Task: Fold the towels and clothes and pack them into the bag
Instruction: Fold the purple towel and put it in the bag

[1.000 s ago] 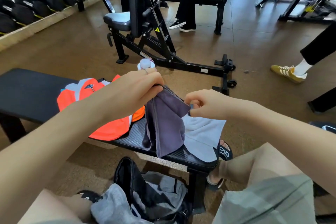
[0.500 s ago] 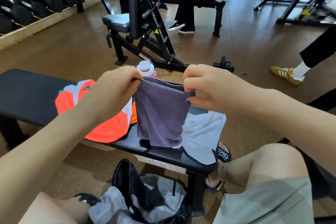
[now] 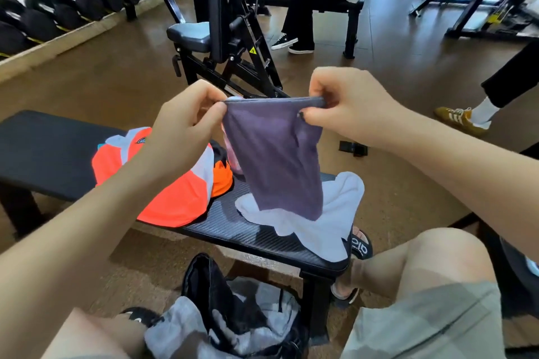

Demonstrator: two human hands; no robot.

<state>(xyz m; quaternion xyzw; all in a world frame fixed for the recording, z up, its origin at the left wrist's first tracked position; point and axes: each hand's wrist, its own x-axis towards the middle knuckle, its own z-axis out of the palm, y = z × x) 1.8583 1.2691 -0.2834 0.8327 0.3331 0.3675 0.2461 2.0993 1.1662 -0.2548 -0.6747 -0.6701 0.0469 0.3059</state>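
A purple-grey towel (image 3: pixel 277 157) hangs in the air above the black bench (image 3: pixel 49 151), stretched by its top edge. My left hand (image 3: pixel 186 122) pinches its left top corner and my right hand (image 3: pixel 350 105) pinches its right top corner. Below it a white towel (image 3: pixel 329 224) lies rumpled on the bench's right end. An orange and grey shirt (image 3: pixel 172 192) lies on the bench to the left. A black and grey bag (image 3: pixel 233 318) stands open on the floor between my knees.
A pink bottle (image 3: pixel 233 160) stands on the bench, mostly hidden behind the purple towel. A black weight bench (image 3: pixel 221 35) stands beyond. One person sits at the back and another's leg with a yellow shoe (image 3: pixel 458 119) is at right. Dumbbells line the left wall.
Both hands have lifted the purple towel off the bench and pulled its top edge taut between them. The right hand moved up and to the right.
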